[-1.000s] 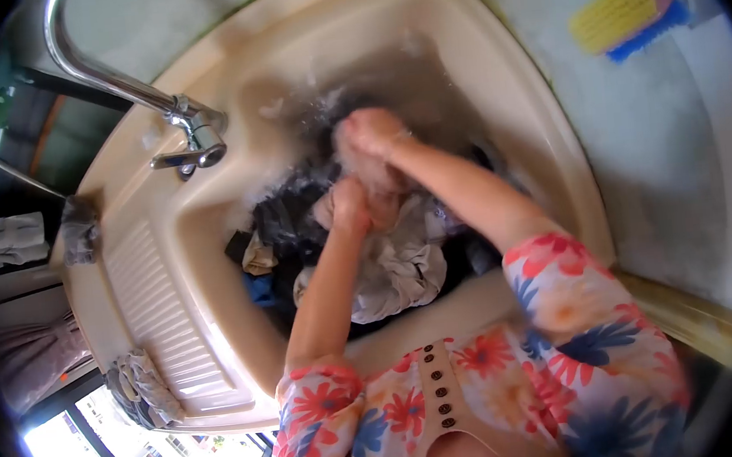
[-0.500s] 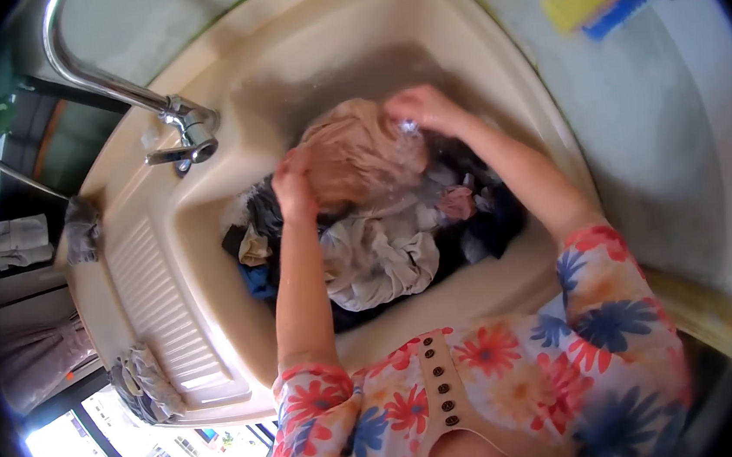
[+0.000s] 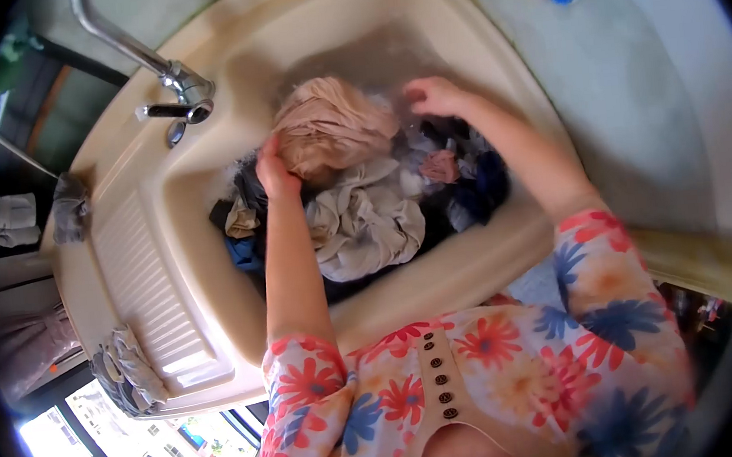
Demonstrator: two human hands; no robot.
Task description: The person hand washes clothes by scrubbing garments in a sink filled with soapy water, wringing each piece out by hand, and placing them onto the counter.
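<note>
We judge the peach cloth [image 3: 335, 127] soft, water-heavy, best gathered by its folds, our left hand [image 3: 276, 171] apparently gripping its edge, right hand [image 3: 436, 98] loosely free.

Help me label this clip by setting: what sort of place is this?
Probably a household laundry area: there is a beige laundry sink with a ribbed washboard built in on one side, a chrome faucet, and wet clothes heaped in murky water.
</note>
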